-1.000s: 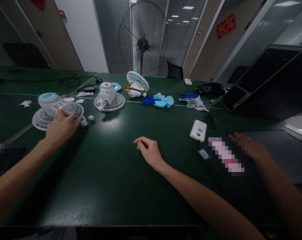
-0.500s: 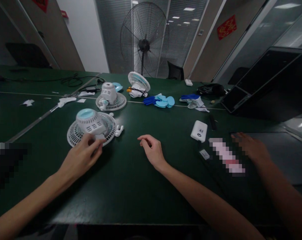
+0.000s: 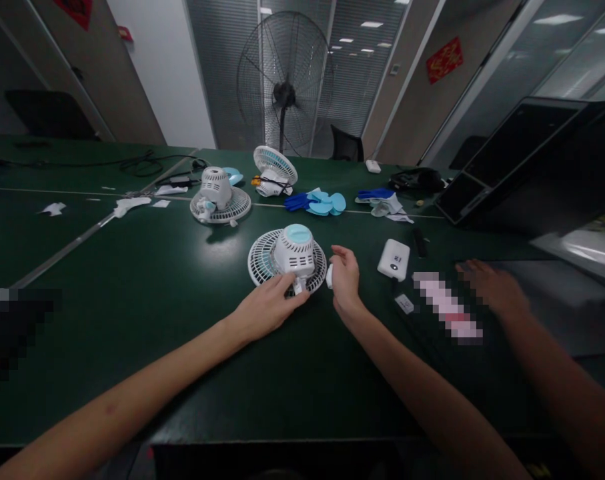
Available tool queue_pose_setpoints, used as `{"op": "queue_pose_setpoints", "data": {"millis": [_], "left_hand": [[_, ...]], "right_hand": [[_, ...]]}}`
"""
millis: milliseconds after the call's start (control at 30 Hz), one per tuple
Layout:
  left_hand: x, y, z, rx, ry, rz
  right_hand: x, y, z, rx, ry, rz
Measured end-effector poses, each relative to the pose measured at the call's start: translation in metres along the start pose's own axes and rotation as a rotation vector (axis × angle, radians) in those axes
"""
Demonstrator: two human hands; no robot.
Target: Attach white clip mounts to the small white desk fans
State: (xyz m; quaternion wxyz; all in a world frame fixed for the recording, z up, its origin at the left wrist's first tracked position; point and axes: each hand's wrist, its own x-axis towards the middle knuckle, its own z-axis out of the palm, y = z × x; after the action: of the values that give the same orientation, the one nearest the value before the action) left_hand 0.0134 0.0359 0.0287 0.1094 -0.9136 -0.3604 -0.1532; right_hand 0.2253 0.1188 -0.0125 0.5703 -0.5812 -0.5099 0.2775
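A small white fan (image 3: 293,257) lies grille-down on the green table, its motor housing with a light-blue cap facing up. My left hand (image 3: 266,308) is closed on the fan's neck at the near side of the housing. Close to the grille's right edge, my right hand (image 3: 346,279) has its fingers curled around a small white plastic part (image 3: 329,276), mostly covered by the hand. Farther back, a second white fan (image 3: 217,190) rests face-down, and a third fan (image 3: 275,172) stands tilted on its base.
Blue and light-blue pieces (image 3: 322,202) and gloves (image 3: 379,197) lie beyond the fan. To the right are a white box-like device (image 3: 393,259) and another person's hand (image 3: 495,290) by a dark flat panel (image 3: 557,300). A large black case (image 3: 512,160) stands at the back right.
My left hand has slid the fan from the left to the middle of the table. My right hand has moved right and now closes on the small white plastic part beside the grille.
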Motion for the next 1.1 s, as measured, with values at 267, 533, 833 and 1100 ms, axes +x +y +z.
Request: {"op": "queue_pose_setpoints", "data": {"millis": [267, 533, 833, 1100], "left_hand": [[0.008, 0.007, -0.036, 0.191, 0.005, -0.102], [-0.002, -0.129, 0.007, -0.047, 0.196, -0.73], [0.002, -0.182, 0.048, -0.152, 0.143, -0.769], [0.014, -0.126, 0.028, -0.325, 0.41, -0.703]], "right_hand": [[-0.016, -0.001, -0.026, -0.025, -0.087, -0.019], [-0.048, -0.022, -0.024, 0.247, -0.459, -0.037], [-0.051, -0.027, -0.028, 0.251, -0.489, -0.171], [-0.05, -0.025, -0.027, 0.277, -0.504, -0.148]]}}
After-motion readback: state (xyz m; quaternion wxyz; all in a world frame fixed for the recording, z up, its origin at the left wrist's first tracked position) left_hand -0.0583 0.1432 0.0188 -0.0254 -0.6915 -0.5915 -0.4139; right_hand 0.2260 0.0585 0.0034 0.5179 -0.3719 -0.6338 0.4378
